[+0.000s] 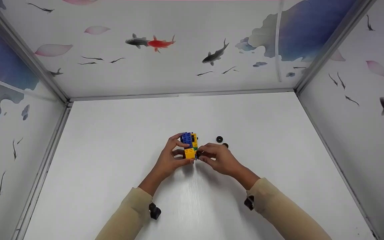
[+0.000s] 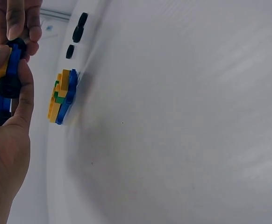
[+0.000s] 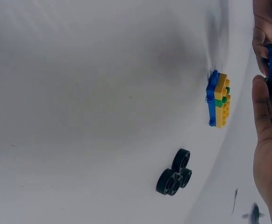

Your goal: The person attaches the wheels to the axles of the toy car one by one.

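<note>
My left hand [image 1: 172,156] grips a toy car [image 1: 189,154] of blue and yellow building bricks, fingers along one side and thumb at its near end. In the left wrist view, black wheels [image 2: 9,87] show on the blue base of this car. On the car's right side my right hand [image 1: 220,159] pinches a black wheel [image 3: 271,87] between thumb and fingers, against the blue base. Part of that wheel is hidden behind the fingertips. A second brick build [image 3: 221,100], blue below with yellow and green bricks on top, lies on the table beyond the hands.
Loose black wheels [image 1: 219,139] lie on the white table [image 1: 112,166] to the right of the car, several of them grouped in the right wrist view. Walls [image 1: 178,73] printed with fish and petals close in the table's back and both sides.
</note>
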`<state>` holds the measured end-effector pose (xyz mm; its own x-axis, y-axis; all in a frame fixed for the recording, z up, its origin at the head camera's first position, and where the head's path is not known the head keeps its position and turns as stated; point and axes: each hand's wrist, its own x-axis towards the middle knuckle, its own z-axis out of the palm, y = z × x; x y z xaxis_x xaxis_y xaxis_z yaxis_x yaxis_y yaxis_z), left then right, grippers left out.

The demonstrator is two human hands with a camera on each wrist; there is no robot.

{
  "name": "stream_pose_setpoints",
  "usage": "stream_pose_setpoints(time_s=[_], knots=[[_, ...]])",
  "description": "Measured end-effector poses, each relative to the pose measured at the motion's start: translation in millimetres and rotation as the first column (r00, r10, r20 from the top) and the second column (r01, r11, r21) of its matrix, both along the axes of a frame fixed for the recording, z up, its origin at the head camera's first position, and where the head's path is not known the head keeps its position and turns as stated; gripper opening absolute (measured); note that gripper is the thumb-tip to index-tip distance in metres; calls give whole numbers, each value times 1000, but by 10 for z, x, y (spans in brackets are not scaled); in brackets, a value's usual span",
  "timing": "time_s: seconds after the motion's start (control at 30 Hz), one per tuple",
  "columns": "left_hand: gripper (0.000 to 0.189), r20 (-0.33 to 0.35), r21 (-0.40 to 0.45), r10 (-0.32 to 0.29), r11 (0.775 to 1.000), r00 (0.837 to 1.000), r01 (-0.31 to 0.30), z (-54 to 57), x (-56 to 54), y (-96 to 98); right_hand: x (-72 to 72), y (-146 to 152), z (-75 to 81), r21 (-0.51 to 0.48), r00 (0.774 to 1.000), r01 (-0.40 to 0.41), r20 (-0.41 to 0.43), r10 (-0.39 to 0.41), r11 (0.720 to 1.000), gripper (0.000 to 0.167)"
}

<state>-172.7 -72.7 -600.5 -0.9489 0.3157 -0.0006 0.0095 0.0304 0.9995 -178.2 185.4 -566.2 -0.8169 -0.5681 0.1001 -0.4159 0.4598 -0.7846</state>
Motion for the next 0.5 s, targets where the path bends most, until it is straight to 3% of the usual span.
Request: stream_pose_setpoints(time_s=[0.5], knots=[[47, 2, 0, 10, 1000, 1000, -10, -1, -10, 38, 0, -12, -34, -6, 1000, 25, 10, -24, 1000, 30]])
